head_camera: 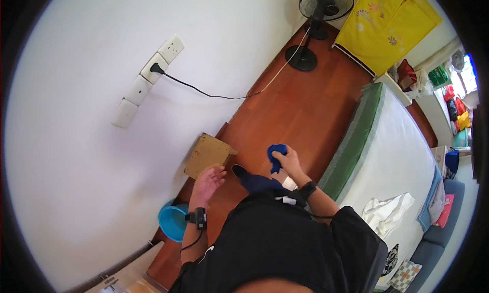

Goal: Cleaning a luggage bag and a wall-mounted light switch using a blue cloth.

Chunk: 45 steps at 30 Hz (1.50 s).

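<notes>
My right hand grips a crumpled blue cloth, held over the wooden floor. Beside the wall, my left hand is raised with nothing in it, its fingers slightly curled and apart. It is nearest to a small wooden stool, and its fingertips overlap the stool's near edge in the picture; whether they touch cannot be told. A light blue plastic bucket stands below my left forearm. Both wrists wear black bands, the left one with a cable.
A black plug sits in a wall socket; its cord runs down toward a standing fan. Along the right is a bed with a green side and a white cloth. A yellow fabric wardrobe stands at the far end.
</notes>
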{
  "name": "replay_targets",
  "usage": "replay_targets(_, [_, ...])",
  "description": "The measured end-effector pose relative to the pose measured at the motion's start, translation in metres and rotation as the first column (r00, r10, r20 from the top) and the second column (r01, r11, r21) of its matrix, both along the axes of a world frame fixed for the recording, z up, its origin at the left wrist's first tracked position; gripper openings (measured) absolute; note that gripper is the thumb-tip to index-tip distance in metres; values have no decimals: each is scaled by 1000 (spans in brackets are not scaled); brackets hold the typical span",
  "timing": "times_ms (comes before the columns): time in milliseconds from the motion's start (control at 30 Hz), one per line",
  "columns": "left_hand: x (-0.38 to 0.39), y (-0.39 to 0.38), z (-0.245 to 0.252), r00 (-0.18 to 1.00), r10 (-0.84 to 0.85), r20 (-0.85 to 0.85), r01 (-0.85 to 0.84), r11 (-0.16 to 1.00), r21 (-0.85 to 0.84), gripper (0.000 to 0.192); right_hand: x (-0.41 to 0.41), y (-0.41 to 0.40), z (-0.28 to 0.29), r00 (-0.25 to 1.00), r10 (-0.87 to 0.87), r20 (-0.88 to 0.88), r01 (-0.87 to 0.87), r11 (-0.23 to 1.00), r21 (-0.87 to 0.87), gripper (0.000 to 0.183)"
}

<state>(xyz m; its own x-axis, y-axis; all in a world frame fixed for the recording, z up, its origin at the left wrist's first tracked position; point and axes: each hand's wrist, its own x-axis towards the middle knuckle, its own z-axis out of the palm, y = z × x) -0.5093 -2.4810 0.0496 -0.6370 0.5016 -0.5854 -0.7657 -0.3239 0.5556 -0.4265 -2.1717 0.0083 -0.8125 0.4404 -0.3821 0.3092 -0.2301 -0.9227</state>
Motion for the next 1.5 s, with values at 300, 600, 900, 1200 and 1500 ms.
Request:
replay_targets(300, [52,146,38,968,-146,202,79,948,309,46,-13,-26,58,758,649,-71,-426,574,699,30])
replay_targets(600, [24,283,-22,907,69,415,-185,952,245,29,-35,117,59,577,785,224,-412,43,910,35])
replay_targets(900, [-51,468,-19,896,-135,423,29,969,247,31,-65,280,94,783,521,341,-473,142,870,66])
replay_targets(1200, [-150,504,-56,842,-27,539,-37,994,107,29,-61,436,29,911,310,273,-405,540,738,54])
replay_targets(1500, [-267,524,-115,793,131,595,-159,987,-5,24,-117,571,18,868,170,466,-462,619,636,30])
